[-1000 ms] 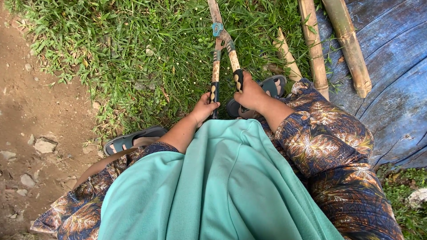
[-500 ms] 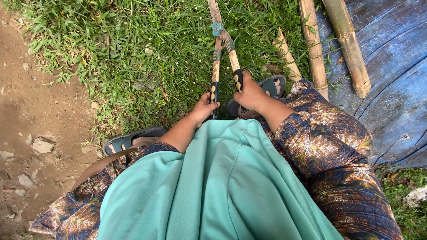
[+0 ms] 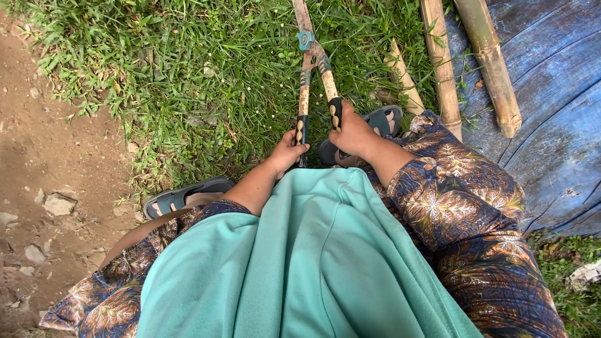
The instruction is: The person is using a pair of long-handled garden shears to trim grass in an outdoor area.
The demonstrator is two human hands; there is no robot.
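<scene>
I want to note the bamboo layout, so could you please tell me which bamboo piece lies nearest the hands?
The short pointed piece in the grass beside the sandal; the two longer poles lie farther right.

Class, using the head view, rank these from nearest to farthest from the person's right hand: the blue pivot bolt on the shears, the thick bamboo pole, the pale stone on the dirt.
1. Blue pivot bolt, straight ahead of the right hand.
2. Thick bamboo pole, to the right.
3. Pale stone, far left on the dirt.

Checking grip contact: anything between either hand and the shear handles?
Nothing visible. The left hand wraps the left handle directly and the right hand wraps the right handle. The shears point into the grass.
</scene>
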